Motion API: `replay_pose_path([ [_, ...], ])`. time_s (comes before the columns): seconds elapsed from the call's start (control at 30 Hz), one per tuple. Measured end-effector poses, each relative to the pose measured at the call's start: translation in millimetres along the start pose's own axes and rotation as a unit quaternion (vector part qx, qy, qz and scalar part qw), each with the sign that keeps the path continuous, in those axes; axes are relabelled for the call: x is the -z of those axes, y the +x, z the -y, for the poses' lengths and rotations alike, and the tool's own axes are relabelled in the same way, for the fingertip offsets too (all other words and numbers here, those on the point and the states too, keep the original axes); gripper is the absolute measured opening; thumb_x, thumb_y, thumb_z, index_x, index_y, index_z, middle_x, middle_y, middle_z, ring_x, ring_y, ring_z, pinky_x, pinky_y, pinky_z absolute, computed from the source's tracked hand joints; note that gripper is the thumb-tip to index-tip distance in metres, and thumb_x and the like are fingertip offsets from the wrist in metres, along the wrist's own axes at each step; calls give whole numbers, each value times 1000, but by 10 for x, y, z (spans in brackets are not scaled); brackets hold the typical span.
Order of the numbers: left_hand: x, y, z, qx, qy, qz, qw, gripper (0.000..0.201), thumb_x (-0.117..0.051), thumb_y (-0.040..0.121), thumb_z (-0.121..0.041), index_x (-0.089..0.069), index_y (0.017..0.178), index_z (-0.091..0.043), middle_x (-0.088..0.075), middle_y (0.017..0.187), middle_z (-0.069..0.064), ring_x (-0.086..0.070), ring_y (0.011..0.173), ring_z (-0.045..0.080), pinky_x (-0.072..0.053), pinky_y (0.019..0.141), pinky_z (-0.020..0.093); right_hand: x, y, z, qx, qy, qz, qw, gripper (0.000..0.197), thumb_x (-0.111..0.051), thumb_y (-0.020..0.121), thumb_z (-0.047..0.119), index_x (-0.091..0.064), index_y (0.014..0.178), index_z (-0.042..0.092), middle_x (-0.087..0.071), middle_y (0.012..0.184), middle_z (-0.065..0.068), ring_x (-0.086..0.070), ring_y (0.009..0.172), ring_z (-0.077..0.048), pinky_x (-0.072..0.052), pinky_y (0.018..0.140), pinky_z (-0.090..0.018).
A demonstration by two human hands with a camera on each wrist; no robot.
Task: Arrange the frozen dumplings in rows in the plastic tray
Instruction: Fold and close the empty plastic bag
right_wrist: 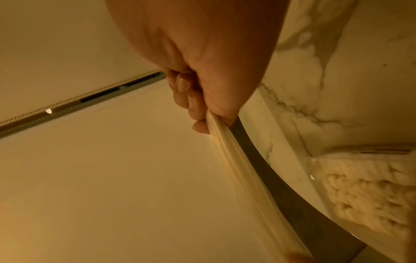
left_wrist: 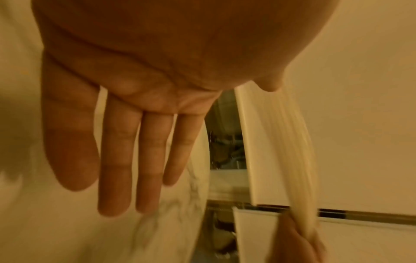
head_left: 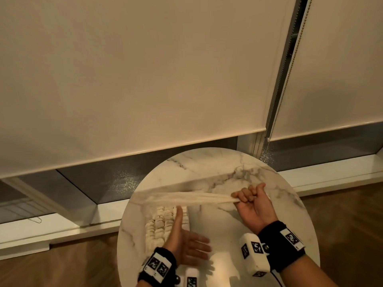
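Observation:
Rows of pale frozen dumplings (head_left: 159,224) fill a clear plastic tray (head_left: 187,218) on the left of the round marble table (head_left: 207,166). My left hand (head_left: 190,235) hovers beside the tray's near right edge, palm up, with its fingers (left_wrist: 117,151) straight and blurred. My right hand (head_left: 246,195) grips one end of a thin, empty plastic bag (head_left: 186,198), which stretches taut to the left above the tray's far end. In the right wrist view the curled fingers (right_wrist: 191,99) clamp the bunched bag (right_wrist: 236,169), and the dumplings (right_wrist: 364,195) lie at the right.
The table stands close to a window with lowered cream roller blinds (head_left: 145,79) and a hanging bead chain (head_left: 290,69). A white sill (head_left: 62,230) runs behind it and wood floor (head_left: 342,214) surrounds it. Bare marble lies right of the tray.

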State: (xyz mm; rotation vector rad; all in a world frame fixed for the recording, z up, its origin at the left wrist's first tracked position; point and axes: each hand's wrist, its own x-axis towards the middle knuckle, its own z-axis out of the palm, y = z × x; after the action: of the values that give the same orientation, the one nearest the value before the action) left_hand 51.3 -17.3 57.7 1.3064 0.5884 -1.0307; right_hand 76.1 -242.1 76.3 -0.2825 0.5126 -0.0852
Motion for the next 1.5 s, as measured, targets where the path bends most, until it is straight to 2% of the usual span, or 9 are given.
replay_pose_path([
  [0.17, -346, 42, -47, -110, -229, 110, 961, 100, -50, 67, -83, -52, 140, -16, -63, 131, 17, -53, 129, 34, -36, 103, 44, 129, -148, -344, -67, -39, 13, 997, 56, -36, 97, 56, -38, 57, 18, -24, 47, 2, -26, 41, -14, -38, 67, -31],
  [0.33, -195, -144, -204, -286, -362, 218, 860, 83, -83, 57, -21, -54, 135, -13, -53, 143, 17, -43, 139, 34, -21, 118, 53, 267, -174, -281, -47, -55, -19, 997, 53, -34, 100, 54, -34, 62, 18, -24, 47, 2, -26, 40, -14, -37, 65, -32],
  [0.43, -199, -194, -227, -318, -351, 184, 861, 33, -93, 55, -21, -70, 76, -12, -69, 78, 9, -70, 93, 30, -36, 110, 52, 305, -165, -202, -42, -57, -19, 997, 55, -34, 100, 54, -36, 60, 18, -24, 47, 2, -27, 39, -14, -38, 64, -33],
  [0.53, -164, -228, -318, -298, -355, 114, 879, 53, -65, 87, -40, -38, 45, -21, -28, 39, -3, -35, 39, 13, -52, 77, 39, 362, -169, -119, -48, -54, -15, 997, 56, -34, 100, 55, -37, 58, 18, -24, 47, 2, -26, 39, -14, -38, 65, -33],
  [0.67, 22, -277, -419, -306, -331, 75, 890, 61, -48, 96, -46, -29, 43, -22, -20, 38, -5, -21, 34, 12, -42, 51, 29, 470, -174, 35, -51, -45, -26, 997, 55, -33, 100, 55, -35, 60, 18, -24, 46, 2, -25, 38, -14, -38, 65, -31],
  [1.07, -48, -390, -407, -341, -355, 73, 868, 59, -47, 96, -43, -30, 44, -22, -21, 38, -5, -21, 36, 11, -37, 50, 26, 576, -173, 182, -24, -64, -33, 997, 42, -63, 84, 57, -51, 79, 18, -51, 69, -3, -54, 64, -18, -43, 91, -34],
  [1.17, -111, -390, -417, -360, -405, 85, 836, 60, -42, 100, -43, -32, 45, -22, -23, 39, -6, -23, 37, 10, -42, 51, 25, 559, -270, 60, -104, -91, -3, 990, 91, -85, 56, 64, -56, 128, 16, -61, 125, -12, -54, 122, -29, -33, 112, -47],
  [1.3, -204, -398, -423, -368, -430, 95, 819, 60, -39, 102, -43, -34, 46, -22, -24, 41, -5, -24, 40, 10, -41, 59, 27, 481, -462, -320, -284, -226, 60, 930, 130, -89, 35, 70, -43, 140, 9, -57, 138, -17, -45, 135, -29, -40, 105, -45],
  [1.5, -488, -330, -159, -313, -341, 89, 882, 55, -45, 100, -40, -32, 51, -18, -20, 44, -2, -21, 41, 13, -41, 57, 31, 169, -499, -601, -230, -236, 123, 936, 62, -55, 89, 63, -57, 132, 19, -61, 135, -5, -52, 131, -22, -43, 107, -40],
])
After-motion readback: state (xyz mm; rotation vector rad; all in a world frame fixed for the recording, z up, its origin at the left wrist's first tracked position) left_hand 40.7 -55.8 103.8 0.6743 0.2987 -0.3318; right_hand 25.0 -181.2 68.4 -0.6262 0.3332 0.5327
